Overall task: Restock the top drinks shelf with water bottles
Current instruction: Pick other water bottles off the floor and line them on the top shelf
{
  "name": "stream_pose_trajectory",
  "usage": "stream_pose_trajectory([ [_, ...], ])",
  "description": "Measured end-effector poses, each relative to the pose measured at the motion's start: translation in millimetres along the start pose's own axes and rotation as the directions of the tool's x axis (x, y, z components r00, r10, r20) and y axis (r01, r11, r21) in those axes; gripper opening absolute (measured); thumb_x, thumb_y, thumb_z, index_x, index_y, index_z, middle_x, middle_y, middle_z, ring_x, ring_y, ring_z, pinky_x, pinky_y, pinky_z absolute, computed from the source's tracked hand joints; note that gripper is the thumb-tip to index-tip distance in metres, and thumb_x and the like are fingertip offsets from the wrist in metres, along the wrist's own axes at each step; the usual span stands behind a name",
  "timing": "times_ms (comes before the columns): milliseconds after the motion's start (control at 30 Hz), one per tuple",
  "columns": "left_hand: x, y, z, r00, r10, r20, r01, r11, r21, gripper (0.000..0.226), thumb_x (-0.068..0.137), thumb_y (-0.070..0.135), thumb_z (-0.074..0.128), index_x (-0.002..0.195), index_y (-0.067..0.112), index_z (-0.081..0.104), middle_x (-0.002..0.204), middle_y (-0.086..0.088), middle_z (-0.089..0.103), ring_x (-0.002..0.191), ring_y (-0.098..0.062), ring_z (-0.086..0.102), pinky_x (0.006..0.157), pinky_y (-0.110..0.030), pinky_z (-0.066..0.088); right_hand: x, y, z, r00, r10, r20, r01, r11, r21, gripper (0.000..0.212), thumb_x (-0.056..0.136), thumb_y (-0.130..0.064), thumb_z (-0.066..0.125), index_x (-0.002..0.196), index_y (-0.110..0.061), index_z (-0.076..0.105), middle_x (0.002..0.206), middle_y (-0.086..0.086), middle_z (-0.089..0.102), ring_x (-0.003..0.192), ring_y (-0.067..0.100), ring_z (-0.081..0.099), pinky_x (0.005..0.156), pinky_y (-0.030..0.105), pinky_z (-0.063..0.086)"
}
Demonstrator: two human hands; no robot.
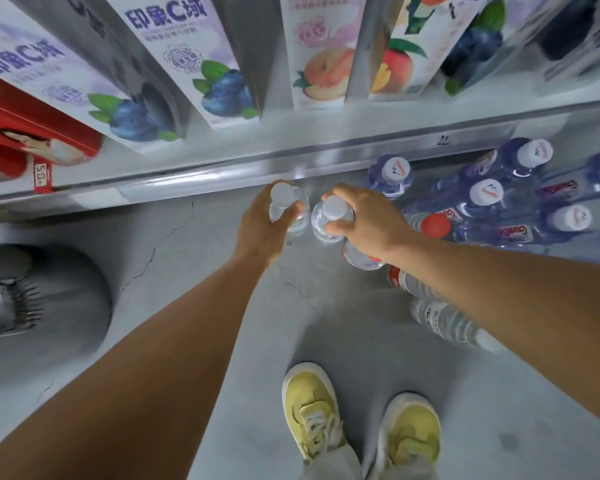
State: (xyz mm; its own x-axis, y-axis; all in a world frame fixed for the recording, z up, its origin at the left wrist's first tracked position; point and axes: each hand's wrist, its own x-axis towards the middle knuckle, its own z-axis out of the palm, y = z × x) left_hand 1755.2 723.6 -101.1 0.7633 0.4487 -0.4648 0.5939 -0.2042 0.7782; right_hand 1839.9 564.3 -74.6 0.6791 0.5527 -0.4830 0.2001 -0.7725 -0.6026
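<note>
I look straight down at the floor in front of a shelf. My left hand (262, 223) grips a clear water bottle with a white cap (282, 194) by its neck. My right hand (364, 216) grips a second clear white-capped bottle (333, 211) the same way, right beside the first. Both bottles hang upright just in front of the shelf edge (222, 174). Under my right wrist lie more clear bottles with red labels (361, 258), partly hidden by my arm.
Blue-tinted water bottles (485, 195) stand and lie packed on the floor at right, one with a red cap (436, 225). Juice cartons (184, 60) and a red box (32, 133) fill the shelf above. A round grey object (49, 299) sits at left. My yellow shoes (361, 417) stand below.
</note>
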Motion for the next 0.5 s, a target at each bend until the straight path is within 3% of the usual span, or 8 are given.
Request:
stream_pose_trajectory([
  [67, -12.7, 7.9, -8.2, 0.999, -0.032, 0.011, 0.031, 0.999, 0.016, 0.017, 0.094, 0.035, 0.065, 0.109, 0.037, 0.058, 0.094, 0.025, 0.062, 0.082, 0.021, 0.054, 0.062, 0.000, 0.040, -7.5, -6.8, -11.0, 0.999, 0.000, -0.032, 0.000, 1.000, 0.007, 0.033, 0.089, -0.022, 0.069, 0.118, -0.012, 0.056, 0.095, 0.002, 0.062, 0.086, 0.025, 0.057, 0.073, 0.038, 0.047],
  [133, -28.0, 19.8, -19.5, 0.998, -0.050, 0.030, 0.050, 0.999, 0.018, 0.014, 0.095, 0.036, 0.063, 0.107, 0.037, 0.056, 0.093, 0.024, 0.062, 0.079, 0.024, 0.053, 0.063, 0.003, 0.036, -19.8, -19.1, -26.2, 0.999, -0.011, -0.053, 0.012, 1.000, 0.013, 0.034, 0.090, -0.023, 0.069, 0.118, -0.010, 0.055, 0.083, -0.003, 0.054, 0.080, 0.022, 0.052, 0.068, 0.035, 0.042],
  [267, -63.2, 53.2, -54.0, 0.996, -0.068, 0.059, 0.069, 0.998, -0.012, 0.024, 0.096, 0.038, 0.061, 0.117, 0.029, 0.057, 0.103, 0.017, 0.065, 0.090, 0.010, 0.058, 0.071, -0.005, 0.037, -51.9, -54.5, -65.6, 0.998, -0.059, -0.032, 0.061, 0.995, 0.080, 0.033, 0.087, -0.027, 0.072, 0.112, -0.012, 0.055, 0.092, 0.009, 0.064, 0.083, 0.029, 0.058, 0.078, 0.045, 0.050],
  [400, -100.6, 98.2, -92.9, 0.996, -0.067, 0.059, 0.071, 0.995, -0.071, 0.031, 0.096, 0.040, 0.060, 0.123, 0.025, 0.059, 0.105, 0.018, 0.066, 0.089, 0.010, 0.060, 0.068, -0.003, 0.040, -89.7, -98.6, -111.2, 0.990, -0.135, -0.042, 0.141, 0.971, 0.195, 0.030, 0.083, -0.020, 0.077, 0.107, -0.013, 0.062, 0.096, 0.012, 0.066, 0.086, 0.025, 0.059, 0.076, 0.033, 0.043],
  [500, -130.7, 141.5, -117.4, 0.997, -0.060, 0.054, 0.067, 0.988, -0.139, 0.028, 0.095, 0.037, 0.062, 0.119, 0.022, 0.061, 0.106, 0.011, 0.068, 0.095, 0.001, 0.062, 0.075, -0.015, 0.041, -119.7, -134.2, -143.7, 0.980, -0.197, -0.021, 0.197, 0.959, 0.205, 0.033, 0.084, -0.020, 0.078, 0.112, -0.011, 0.062, 0.100, 0.015, 0.064, 0.085, 0.021, 0.053, 0.075, 0.030, 0.041],
])
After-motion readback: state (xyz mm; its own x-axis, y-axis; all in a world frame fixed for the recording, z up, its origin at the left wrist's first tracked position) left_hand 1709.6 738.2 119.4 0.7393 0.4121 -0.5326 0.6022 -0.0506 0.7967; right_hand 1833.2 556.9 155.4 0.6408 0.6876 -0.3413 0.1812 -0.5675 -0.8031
